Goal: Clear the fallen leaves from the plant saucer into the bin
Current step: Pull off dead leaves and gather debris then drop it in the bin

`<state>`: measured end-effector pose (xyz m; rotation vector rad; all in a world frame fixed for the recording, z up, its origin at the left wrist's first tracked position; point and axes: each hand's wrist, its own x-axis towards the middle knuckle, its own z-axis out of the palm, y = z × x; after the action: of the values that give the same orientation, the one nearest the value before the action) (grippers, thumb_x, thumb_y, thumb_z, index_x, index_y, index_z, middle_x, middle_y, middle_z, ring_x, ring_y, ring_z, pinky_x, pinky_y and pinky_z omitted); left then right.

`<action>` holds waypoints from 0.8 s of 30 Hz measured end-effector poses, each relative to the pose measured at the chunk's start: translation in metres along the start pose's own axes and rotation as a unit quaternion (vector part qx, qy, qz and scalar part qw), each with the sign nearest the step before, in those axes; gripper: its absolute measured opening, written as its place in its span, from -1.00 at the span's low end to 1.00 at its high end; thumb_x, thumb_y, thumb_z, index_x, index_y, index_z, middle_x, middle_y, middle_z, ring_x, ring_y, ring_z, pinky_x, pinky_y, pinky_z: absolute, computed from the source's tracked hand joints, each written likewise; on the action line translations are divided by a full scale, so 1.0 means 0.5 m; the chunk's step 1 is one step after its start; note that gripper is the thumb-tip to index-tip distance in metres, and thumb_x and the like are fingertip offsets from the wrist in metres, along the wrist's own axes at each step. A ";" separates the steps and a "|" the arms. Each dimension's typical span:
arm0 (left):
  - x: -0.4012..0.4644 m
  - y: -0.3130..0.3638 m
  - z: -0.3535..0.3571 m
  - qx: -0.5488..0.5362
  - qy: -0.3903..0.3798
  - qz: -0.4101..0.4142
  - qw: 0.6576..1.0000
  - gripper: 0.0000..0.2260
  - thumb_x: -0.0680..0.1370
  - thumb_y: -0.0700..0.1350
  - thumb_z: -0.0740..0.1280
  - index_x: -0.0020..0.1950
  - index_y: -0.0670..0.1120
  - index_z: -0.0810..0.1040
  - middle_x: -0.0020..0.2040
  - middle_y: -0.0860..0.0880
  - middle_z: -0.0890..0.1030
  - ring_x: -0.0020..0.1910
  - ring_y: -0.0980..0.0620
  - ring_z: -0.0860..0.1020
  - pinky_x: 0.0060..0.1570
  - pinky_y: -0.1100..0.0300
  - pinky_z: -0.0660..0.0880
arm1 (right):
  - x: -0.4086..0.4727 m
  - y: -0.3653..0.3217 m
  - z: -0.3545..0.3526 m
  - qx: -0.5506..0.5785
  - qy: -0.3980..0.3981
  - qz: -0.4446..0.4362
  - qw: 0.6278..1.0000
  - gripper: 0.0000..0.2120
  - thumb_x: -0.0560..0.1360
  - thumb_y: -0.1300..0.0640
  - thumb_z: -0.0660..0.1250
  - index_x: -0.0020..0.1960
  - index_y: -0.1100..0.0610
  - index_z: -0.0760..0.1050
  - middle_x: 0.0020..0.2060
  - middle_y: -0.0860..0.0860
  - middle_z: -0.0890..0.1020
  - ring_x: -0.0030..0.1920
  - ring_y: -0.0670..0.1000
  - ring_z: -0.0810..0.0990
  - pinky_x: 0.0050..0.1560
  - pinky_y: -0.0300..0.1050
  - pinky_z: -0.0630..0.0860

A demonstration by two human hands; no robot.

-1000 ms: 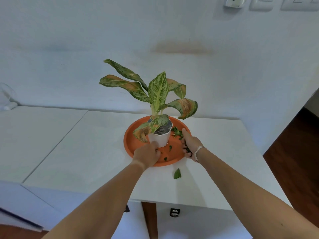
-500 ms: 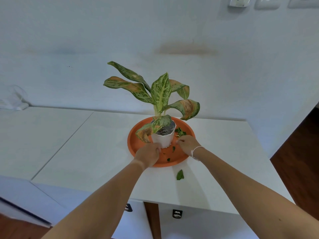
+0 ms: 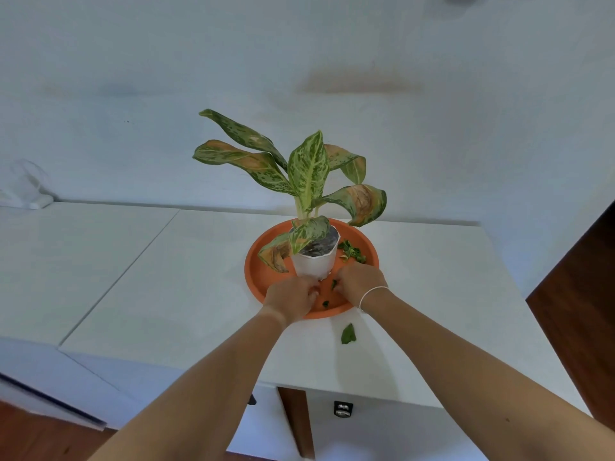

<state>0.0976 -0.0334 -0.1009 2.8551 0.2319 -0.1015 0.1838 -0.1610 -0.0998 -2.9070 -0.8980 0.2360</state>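
An orange plant saucer (image 3: pixel 263 261) sits on the white table, with a white pot (image 3: pixel 314 266) and a speckled green plant (image 3: pixel 307 168) in it. Fallen leaf pieces (image 3: pixel 353 253) lie heaped at the saucer's right back. Smaller bits (image 3: pixel 325 304) lie near its front rim. One leaf (image 3: pixel 348 334) is on the table just outside the saucer. My left hand (image 3: pixel 293 299) rests on the saucer's near side, its curled fingers at the pot's foot and hidden from me. My right hand (image 3: pixel 361 282) is curled with its fingertips pinched on a leaf bit (image 3: pixel 333 283). No bin is in view.
The white table (image 3: pixel 432 294) ends at a front edge close to me and at a right edge beside dark wooden floor (image 3: pixel 579 294). A second white surface (image 3: pixel 66 261) adjoins on the left, with a clear plastic object (image 3: pixel 23 191) at its far corner. The wall stands right behind the plant.
My right hand has moved from the saucer's right rim inward to the pot's foot, beside my left hand. The left hand stayed at the near rim.
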 end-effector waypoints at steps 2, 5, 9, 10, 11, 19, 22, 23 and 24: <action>0.002 0.006 0.001 -0.002 -0.003 -0.003 1.000 -0.69 0.59 -0.08 0.15 0.29 0.01 0.52 0.18 -0.04 0.63 0.12 -0.08 0.59 0.02 0.08 0.54 | 0.002 -0.002 0.003 0.008 0.006 -0.002 1.000 -0.75 0.55 0.11 0.19 0.07 0.11 0.62 -0.02 0.08 0.67 -0.03 0.13 0.64 -0.01 -0.04 0.59; 0.007 0.013 0.005 -0.022 0.016 -0.022 0.999 -0.73 0.59 -0.12 0.18 0.23 -0.02 0.56 0.15 -0.04 0.64 0.11 -0.08 0.58 0.01 0.08 0.51 | 0.003 -0.002 0.011 0.002 0.025 -0.017 1.000 -0.74 0.56 0.12 0.17 0.07 0.08 0.63 -0.03 0.07 0.67 -0.05 0.12 0.65 -0.03 -0.02 0.61; 0.011 0.013 0.013 -0.043 0.029 -0.047 0.998 -0.79 0.57 -0.12 0.18 0.08 -0.04 0.59 0.07 -0.06 0.66 0.05 -0.09 0.59 -0.01 0.05 0.54 | 0.002 0.001 0.021 -0.012 0.058 -0.039 0.997 -0.72 0.56 0.17 0.14 0.02 0.08 0.63 -0.08 0.06 0.67 -0.10 0.11 0.65 -0.15 -0.09 0.57; 0.009 0.015 0.012 -0.046 0.024 -0.050 0.997 -0.79 0.58 -0.12 0.17 0.06 -0.05 0.59 0.05 -0.07 0.66 0.03 -0.10 0.60 -0.03 0.04 0.54 | 0.002 0.001 0.021 -0.017 0.061 -0.042 0.997 -0.72 0.56 0.18 0.13 0.02 0.09 0.63 -0.08 0.07 0.67 -0.09 0.11 0.65 -0.18 -0.10 0.53; 0.012 0.011 0.015 -0.051 0.027 -0.048 0.997 -0.79 0.58 -0.11 0.16 0.04 -0.06 0.58 0.03 -0.09 0.66 0.00 -0.11 0.60 -0.05 0.04 0.55 | 0.001 0.000 0.019 -0.022 0.060 -0.045 0.997 -0.72 0.56 0.18 0.13 0.02 0.10 0.63 -0.08 0.07 0.67 -0.09 0.11 0.65 -0.19 -0.11 0.51; 0.015 0.006 -0.009 -0.236 0.007 -0.094 0.967 -0.79 0.58 -0.07 0.09 -0.03 -0.13 0.47 -0.17 -0.12 0.56 -0.17 -0.13 0.52 -0.20 0.14 0.36 | -0.018 0.000 -0.025 0.256 0.030 0.059 0.964 -0.75 0.48 0.09 0.20 -0.36 0.06 0.28 -0.42 -0.03 0.38 -0.38 -0.02 0.35 -0.39 -0.19 0.25; 0.009 0.016 -0.028 -0.352 0.004 -0.161 0.922 -0.75 0.58 -0.06 0.07 -0.13 -0.09 0.50 -0.21 -0.06 0.50 -0.22 -0.03 0.45 -0.16 0.15 0.30 | -0.033 0.015 -0.040 0.538 -0.004 0.151 0.829 -0.68 0.48 0.17 0.14 -0.42 0.06 0.16 -0.49 -0.03 0.26 -0.48 -0.05 0.23 -0.47 -0.22 0.16; 0.006 0.016 -0.032 -0.390 0.010 -0.173 0.904 -0.76 0.57 -0.07 0.09 -0.23 -0.07 0.46 -0.29 -0.06 0.45 -0.31 0.01 0.39 -0.20 0.14 0.28 | -0.040 0.022 -0.040 0.615 -0.031 0.184 0.766 -0.70 0.47 0.19 0.11 -0.41 0.06 0.16 -0.50 -0.02 0.25 -0.55 -0.06 0.20 -0.54 -0.27 0.13; -0.001 0.025 -0.040 -0.417 0.010 -0.183 0.890 -0.75 0.55 -0.08 0.11 -0.26 -0.11 0.46 -0.32 0.03 0.34 -0.36 0.02 0.36 -0.21 0.12 0.29 | -0.051 0.031 -0.038 0.679 -0.053 0.204 0.703 -0.74 0.45 0.19 0.09 -0.41 0.07 0.17 -0.52 -0.03 0.24 -0.60 -0.08 0.17 -0.59 -0.32 0.08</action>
<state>0.0999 -0.0398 -0.0783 1.9286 0.6409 -0.0311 0.1745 -0.1889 -0.0803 -1.5806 0.0853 0.7131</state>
